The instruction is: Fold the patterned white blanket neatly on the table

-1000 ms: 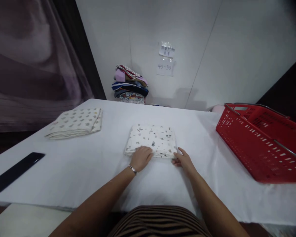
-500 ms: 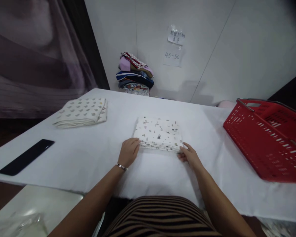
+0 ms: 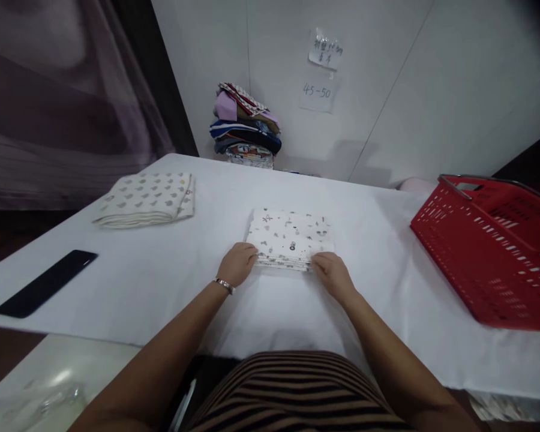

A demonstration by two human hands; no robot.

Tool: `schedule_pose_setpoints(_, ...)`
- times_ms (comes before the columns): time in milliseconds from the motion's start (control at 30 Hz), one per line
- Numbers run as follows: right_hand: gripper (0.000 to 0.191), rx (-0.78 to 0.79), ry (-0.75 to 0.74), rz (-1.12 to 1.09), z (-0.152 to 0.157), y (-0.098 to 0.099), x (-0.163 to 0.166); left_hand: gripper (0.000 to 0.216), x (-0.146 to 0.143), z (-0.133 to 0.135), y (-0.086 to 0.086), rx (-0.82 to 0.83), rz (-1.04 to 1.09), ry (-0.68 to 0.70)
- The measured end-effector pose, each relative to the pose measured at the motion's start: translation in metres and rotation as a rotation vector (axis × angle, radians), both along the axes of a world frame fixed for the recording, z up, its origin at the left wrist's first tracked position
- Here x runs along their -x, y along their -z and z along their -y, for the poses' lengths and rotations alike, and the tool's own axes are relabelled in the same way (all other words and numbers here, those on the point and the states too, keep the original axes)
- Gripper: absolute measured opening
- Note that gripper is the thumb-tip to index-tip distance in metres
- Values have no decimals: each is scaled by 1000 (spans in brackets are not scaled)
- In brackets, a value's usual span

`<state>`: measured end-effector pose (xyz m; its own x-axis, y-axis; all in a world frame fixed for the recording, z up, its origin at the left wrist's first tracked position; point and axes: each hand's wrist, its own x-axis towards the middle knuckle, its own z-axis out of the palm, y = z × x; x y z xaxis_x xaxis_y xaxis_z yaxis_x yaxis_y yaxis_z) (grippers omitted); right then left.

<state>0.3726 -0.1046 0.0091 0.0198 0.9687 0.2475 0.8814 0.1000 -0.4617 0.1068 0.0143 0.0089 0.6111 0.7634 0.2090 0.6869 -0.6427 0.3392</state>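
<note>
A folded white cloth with small printed figures (image 3: 291, 236) lies in the middle of the white table (image 3: 162, 282). My left hand (image 3: 237, 264) rests against its near left corner with the fingers curled onto the edge. My right hand (image 3: 330, 273) presses on the near edge right of the middle, its fingers curled over the folded layers. A thin bracelet sits on my left wrist.
A second folded patterned cloth (image 3: 146, 198) lies at the far left. A black phone (image 3: 45, 283) rests near the left edge. A red plastic basket (image 3: 490, 246) stands at the right. A pile of coloured fabrics (image 3: 245, 127) leans against the wall under paper notes.
My left hand slid from the middle of the cloth's near edge to its left corner. My right hand moved in from the right corner onto the near edge. The view shifted slightly.
</note>
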Motion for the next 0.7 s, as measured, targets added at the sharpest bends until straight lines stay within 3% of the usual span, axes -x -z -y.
schedule_pose_setpoints(167,22,86,-7,84,-9,2,1,26,-3,-8,-9,42,-128,34)
schedule_pose_setpoints(367,18,122,25,3,-12,3,-3,22,-15,-17,-17,4,-308,53)
schedule_pose_setpoints(700,20,118,25,-117,-15,11,-10,17,-8,-20,-16,21,-251,119)
